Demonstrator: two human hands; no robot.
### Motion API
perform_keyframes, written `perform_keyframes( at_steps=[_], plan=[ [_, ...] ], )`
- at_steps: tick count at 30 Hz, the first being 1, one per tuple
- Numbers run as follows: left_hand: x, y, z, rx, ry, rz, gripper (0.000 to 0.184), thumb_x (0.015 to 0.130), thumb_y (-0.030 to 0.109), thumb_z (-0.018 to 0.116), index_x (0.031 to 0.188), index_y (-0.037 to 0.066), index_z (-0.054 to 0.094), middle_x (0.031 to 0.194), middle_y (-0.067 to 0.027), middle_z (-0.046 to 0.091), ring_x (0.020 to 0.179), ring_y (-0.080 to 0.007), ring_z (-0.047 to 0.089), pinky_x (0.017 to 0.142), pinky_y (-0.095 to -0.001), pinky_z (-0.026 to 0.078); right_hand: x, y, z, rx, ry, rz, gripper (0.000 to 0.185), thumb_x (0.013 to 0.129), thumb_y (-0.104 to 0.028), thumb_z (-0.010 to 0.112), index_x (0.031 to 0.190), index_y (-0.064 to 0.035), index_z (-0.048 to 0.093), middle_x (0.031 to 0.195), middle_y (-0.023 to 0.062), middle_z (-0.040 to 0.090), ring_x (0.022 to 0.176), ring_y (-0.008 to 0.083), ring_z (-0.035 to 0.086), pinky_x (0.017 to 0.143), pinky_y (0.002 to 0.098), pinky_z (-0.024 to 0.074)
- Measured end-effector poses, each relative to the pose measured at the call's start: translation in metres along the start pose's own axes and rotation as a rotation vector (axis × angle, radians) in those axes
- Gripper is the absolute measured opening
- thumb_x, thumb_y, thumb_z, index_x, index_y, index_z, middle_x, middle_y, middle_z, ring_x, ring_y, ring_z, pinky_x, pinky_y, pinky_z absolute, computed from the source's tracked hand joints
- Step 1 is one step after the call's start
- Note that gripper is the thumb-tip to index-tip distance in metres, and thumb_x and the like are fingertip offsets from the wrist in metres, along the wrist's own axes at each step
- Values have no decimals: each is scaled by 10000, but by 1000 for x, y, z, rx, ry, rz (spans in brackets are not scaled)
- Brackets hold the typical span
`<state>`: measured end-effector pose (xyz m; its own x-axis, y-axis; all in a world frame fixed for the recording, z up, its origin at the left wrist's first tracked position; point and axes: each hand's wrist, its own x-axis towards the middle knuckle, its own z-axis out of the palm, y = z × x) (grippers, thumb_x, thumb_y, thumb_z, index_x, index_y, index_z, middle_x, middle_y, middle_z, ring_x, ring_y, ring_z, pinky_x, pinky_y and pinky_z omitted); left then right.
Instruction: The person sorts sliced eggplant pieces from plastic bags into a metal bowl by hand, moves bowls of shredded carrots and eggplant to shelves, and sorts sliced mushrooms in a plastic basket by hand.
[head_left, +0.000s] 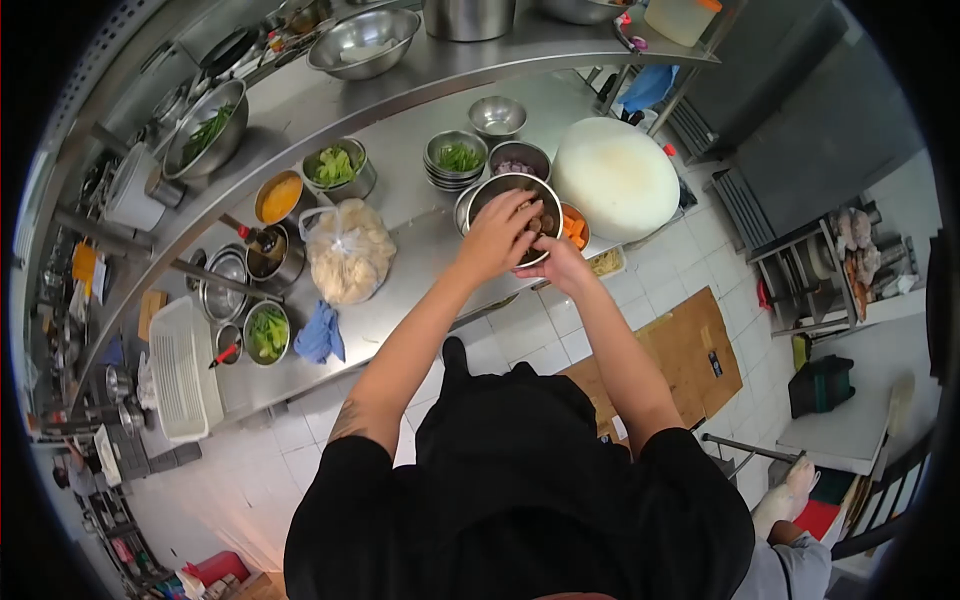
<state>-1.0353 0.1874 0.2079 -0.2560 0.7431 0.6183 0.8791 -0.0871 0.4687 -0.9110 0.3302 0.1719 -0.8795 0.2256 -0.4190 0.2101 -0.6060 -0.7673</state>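
A steel bowl (483, 192) with dark brown chunks of food inside is tilted toward me above the counter's near edge. My right hand (562, 264) grips its near right rim, the thumb over the edge and the fingers below. Across the bowl's mouth reaches my left hand (497, 232), its fingers stretched and slightly apart over the brown chunks. Whether the fingertips hold a piece cannot be made out. Just behind stands a bowl of chopped purple onion (520, 158). Orange cubes (574, 230) show in a bowl at the right, partly hidden by my hands.
A thick round white chopping block (618, 180) stands at the right. Bowls of green vegetables (458, 157), a plastic bag of pale food (348, 250), a blue cloth (320, 333) and a white basket (183, 370) line the counter. A steel shelf (450, 72) overhangs the back. Another person (790, 560) is at lower right.
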Motion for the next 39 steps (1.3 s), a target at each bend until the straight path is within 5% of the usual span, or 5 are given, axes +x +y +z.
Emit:
perform_keyframes(
  at_steps=[16,22,28,35,39],
  plan=[
    [-19,-111,65,214,-56,-133,538,869,404,671,1347,161,624,1438,-170,532,1316,-388,498,1071,-668,295,78,-10,29,-1448,542,-954,839,777,44,596,1555,-191,386,1460,193,484,1034,468,638,840,484,554],
    [-39,-92,37,196,-240,-304,186,902,260,673,1051,164,728,1277,-71,643,1204,-303,596,1087,-655,317,101,-71,-23,-93,618,-540,545,917,26,462,1450,-61,392,1269,268,568,938,340,722,638,397,654],
    [-45,-41,27,187,34,-420,152,902,135,674,1038,121,741,1283,-72,648,1181,-319,597,1082,-540,372,244,-135,-71,68,246,-174,342,980,-92,519,1202,167,503,1106,307,647,889,395,726,743,455,667],
    [-82,15,-8,259,101,-652,199,914,135,688,1107,125,730,1341,-97,623,1211,-311,611,1015,-558,429,319,-141,-51,147,108,20,456,1008,-235,538,1339,53,415,1201,274,599,991,431,702,871,575,603],
    [-130,28,-79,289,209,-708,229,887,125,708,1115,131,731,1320,-119,640,1192,-329,622,1027,-515,436,237,-88,-16,119,-75,-188,332,998,-255,568,1221,-9,574,1057,138,690,770,207,686,637,354,597]
  ],
)
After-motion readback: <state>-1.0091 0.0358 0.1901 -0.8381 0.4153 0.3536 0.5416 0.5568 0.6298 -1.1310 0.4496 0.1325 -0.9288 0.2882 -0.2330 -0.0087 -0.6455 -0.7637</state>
